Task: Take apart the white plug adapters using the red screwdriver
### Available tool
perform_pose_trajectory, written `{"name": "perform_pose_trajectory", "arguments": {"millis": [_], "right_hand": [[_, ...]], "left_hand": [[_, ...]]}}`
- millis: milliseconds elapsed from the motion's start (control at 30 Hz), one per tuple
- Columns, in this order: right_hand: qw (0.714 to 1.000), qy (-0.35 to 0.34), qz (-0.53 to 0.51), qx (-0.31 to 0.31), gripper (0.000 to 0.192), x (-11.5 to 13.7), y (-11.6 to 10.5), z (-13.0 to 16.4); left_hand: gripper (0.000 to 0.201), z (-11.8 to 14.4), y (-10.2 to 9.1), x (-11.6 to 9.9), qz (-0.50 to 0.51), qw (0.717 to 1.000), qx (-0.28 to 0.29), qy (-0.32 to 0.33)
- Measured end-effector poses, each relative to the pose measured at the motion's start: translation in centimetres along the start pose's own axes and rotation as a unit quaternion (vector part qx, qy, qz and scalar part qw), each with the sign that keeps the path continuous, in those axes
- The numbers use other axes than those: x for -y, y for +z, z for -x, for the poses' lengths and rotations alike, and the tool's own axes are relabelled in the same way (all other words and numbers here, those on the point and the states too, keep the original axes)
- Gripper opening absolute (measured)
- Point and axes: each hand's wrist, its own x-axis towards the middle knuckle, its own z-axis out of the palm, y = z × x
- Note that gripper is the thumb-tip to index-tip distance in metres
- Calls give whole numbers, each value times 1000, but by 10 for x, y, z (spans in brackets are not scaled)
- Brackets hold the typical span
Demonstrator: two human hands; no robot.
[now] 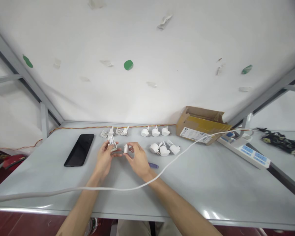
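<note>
My left hand (104, 156) is closed on a white plug adapter piece (111, 143), whose inner side with dark slots and metal bits faces up. Just to its right, my right hand (138, 159) pinches a smaller white plastic piece (126, 148) between thumb and fingers. The two pieces are apart, a little above the table. Behind my left hand lie opened white plug parts (122, 131). Assembled-looking white plugs (155, 131) stand in a row farther right, and more white plugs (164, 150) lie beside my right hand. A purple pen-like tool (153, 165) is partly hidden by my right wrist.
A black phone (79, 150) lies at left. A white cable (113, 189) crosses above the table and my forearms. At right are an open cardboard box (199, 126), a white power strip (250, 153) and a black cable bundle (280, 141). Thin twisted wires run along the back edge.
</note>
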Motion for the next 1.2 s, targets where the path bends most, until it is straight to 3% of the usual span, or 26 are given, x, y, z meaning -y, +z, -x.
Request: {"name": "perform_pose_trajectory", "arguments": {"millis": [167, 400, 733, 900, 1200], "right_hand": [[998, -61, 3, -21, 38, 2, 0, 3], [997, -73, 24, -32, 41, 0, 2, 5], [993, -100, 36, -42, 46, -1, -1, 2], [989, -142, 27, -8, 41, -2, -5, -1], [975, -189, 106, 53, 46, 9, 2, -6]], "left_hand": [[31, -1, 0, 3, -18, 1000, 20, -2], [32, 1, 2, 5, -32, 998, 44, -12], [32, 2, 4, 3, 9, 999, 35, -32], [36, 4, 8, 1, 7, 999, 25, -43], [47, 3, 7, 8, 1, 998, 18, -63]]}}
